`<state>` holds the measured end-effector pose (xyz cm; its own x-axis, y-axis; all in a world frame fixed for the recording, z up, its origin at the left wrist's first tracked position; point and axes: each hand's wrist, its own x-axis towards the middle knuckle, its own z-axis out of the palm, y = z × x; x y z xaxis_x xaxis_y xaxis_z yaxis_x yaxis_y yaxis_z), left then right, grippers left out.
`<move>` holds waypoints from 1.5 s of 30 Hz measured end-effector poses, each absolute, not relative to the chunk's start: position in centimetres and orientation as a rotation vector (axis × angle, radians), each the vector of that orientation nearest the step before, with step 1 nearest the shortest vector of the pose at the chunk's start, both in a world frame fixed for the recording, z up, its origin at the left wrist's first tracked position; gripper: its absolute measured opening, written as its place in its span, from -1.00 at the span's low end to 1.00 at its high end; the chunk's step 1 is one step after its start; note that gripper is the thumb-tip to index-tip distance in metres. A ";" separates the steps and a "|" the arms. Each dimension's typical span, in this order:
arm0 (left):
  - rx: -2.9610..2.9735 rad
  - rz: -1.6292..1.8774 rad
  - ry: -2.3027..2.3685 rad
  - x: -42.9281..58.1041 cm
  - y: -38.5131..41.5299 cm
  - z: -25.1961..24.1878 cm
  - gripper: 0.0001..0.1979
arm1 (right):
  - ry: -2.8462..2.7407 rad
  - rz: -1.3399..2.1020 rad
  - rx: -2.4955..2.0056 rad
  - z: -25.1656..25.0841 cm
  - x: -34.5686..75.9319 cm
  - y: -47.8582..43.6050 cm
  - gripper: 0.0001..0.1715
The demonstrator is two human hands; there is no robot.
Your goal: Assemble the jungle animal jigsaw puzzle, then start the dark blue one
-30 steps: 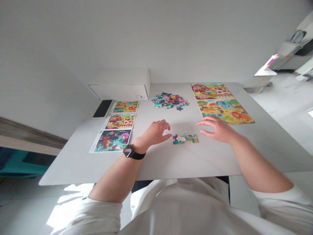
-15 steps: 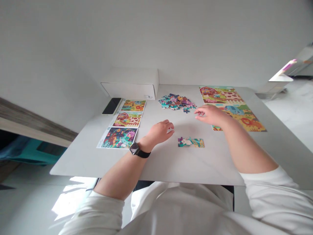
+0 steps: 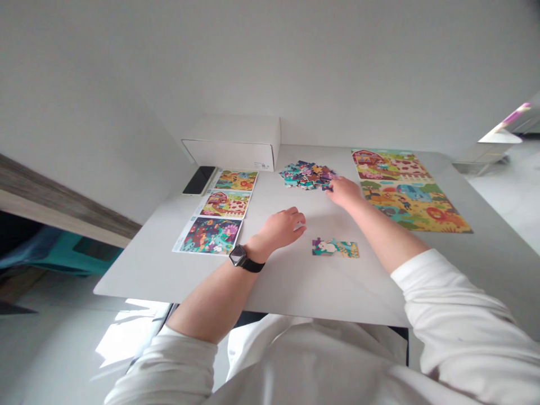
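My right hand (image 3: 343, 191) reaches across the white table (image 3: 295, 281) to the near right edge of a heap of loose puzzle pieces (image 3: 306, 174). Its fingertips touch the heap's edge, and I cannot tell whether they grip a piece. My left hand (image 3: 283, 225) rests on the table with its fingers loosely curled and apart, holding nothing. A black watch (image 3: 238, 257) is on that wrist. A short strip of joined pieces showing a white rabbit (image 3: 335, 247) lies just right of my left hand.
Two finished puzzles (image 3: 405, 185) lie at the right. A sheet of three reference pictures (image 3: 219, 211) lies at the left, with a black phone (image 3: 199, 180) behind it. A white box (image 3: 234, 143) stands against the wall.
My right hand moved from beside the joined strip away from me and left to the heap of pieces. My left hand stayed in place. The view shifted slightly left.
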<state>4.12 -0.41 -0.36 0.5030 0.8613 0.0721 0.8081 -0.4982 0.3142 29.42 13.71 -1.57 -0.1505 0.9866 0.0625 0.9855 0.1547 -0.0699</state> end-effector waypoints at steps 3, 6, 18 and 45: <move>2.503 0.314 1.430 4.2 -0.4 -0.3 -0.73 | -2.299 -0.022 -1.977 -1.8 29.4 14.1 -0.68; 2.507 0.310 1.428 4.2 -0.5 -0.2 -0.73 | -2.287 -0.042 -1.954 -2.1 29.5 14.6 -0.68; 2.512 0.309 1.422 4.4 -0.7 0.0 -0.75 | -2.277 -0.033 -1.767 -1.5 28.2 15.5 -0.55; 2.305 0.629 1.408 4.3 0.1 -0.4 -0.79 | -1.647 0.737 -1.150 0.3 32.2 6.5 -0.57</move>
<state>4.29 0.06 -0.35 0.4026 0.8971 0.1819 0.7339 -0.4351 0.5217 32.21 6.52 0.26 -0.0938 0.9268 0.3636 0.3463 0.3728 -0.8609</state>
